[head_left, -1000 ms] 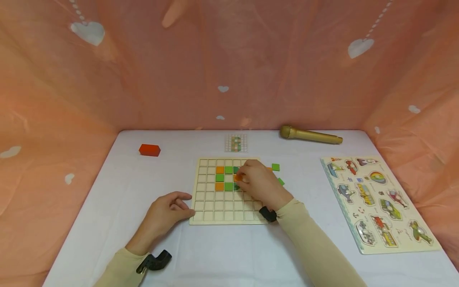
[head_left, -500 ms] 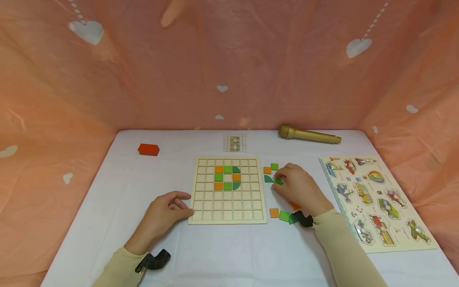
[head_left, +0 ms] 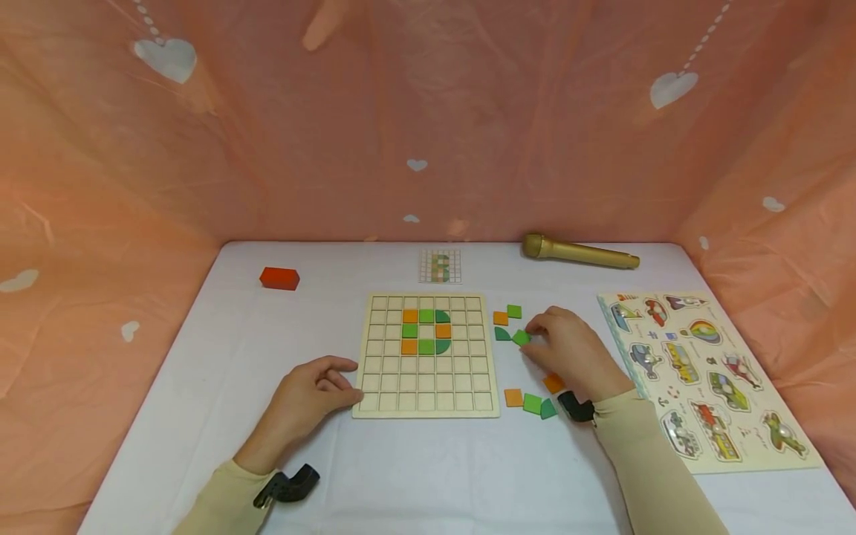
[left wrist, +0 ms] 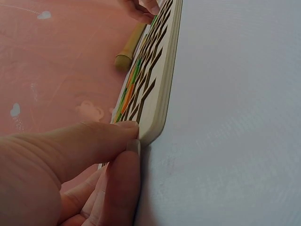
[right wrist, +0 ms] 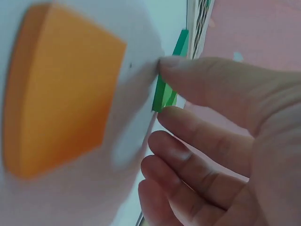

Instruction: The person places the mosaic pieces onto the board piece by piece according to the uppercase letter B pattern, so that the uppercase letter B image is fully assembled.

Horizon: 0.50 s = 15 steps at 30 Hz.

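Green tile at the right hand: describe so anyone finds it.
Start at the pale grid board; look right to the right hand. The green tile is the only one that hand's fingertips touch, brighter than the quarter-round tile beside it.

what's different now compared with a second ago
The right hand moved rightward off the board, leaving its rightmost orange tile in place, to a green tile beside the board; whether it grips that tile is unclear. The left hand stayed at the board's left edge; the red block and gold microphone stayed put.
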Each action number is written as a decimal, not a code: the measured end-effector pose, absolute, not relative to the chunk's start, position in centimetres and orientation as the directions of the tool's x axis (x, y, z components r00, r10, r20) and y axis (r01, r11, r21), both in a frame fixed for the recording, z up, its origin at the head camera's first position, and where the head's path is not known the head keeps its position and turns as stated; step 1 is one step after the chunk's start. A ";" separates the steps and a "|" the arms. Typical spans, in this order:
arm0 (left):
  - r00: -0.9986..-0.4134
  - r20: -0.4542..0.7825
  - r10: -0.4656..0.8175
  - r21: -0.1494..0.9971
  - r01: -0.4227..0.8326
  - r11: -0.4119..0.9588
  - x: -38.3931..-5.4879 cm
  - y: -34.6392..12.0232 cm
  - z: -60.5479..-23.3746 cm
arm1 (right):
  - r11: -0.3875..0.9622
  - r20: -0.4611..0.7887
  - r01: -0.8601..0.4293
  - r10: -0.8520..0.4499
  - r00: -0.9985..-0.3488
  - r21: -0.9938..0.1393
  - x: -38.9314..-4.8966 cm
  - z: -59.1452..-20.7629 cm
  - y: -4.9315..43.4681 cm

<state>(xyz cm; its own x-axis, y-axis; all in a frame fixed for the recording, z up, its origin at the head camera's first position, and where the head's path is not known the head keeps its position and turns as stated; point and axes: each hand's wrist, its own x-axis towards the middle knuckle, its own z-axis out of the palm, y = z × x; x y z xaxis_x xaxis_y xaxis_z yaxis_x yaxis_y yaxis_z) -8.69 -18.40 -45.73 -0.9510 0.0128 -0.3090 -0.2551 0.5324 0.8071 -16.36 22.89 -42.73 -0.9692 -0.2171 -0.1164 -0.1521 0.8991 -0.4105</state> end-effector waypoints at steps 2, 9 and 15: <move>-0.951 -0.307 0.015 0.807 -0.252 0.533 -8.7 -18.4 -45.8 | 0.900 -0.118 -0.143 -0.209 -0.971 -0.412 -16.4 -42.7 23.1; -0.948 -0.319 0.011 0.806 -0.265 0.528 -8.8 -18.5 -45.8 | 0.895 -0.117 -0.155 -0.222 -0.968 -0.418 -16.5 -42.9 23.2; -0.947 -0.320 0.008 0.809 -0.269 0.523 -8.8 -18.5 -45.9 | 0.901 -0.099 -0.171 -0.228 -0.969 -0.400 -16.7 -43.1 23.2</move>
<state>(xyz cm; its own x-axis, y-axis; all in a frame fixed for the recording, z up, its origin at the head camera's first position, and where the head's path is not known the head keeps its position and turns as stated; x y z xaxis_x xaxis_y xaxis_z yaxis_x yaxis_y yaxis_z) -8.82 -18.45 -45.90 -0.9474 0.0081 -0.3199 -0.2686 0.5235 0.8086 -16.71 23.16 -43.12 -0.9687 -0.2276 -0.0987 -0.1709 0.9005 -0.3998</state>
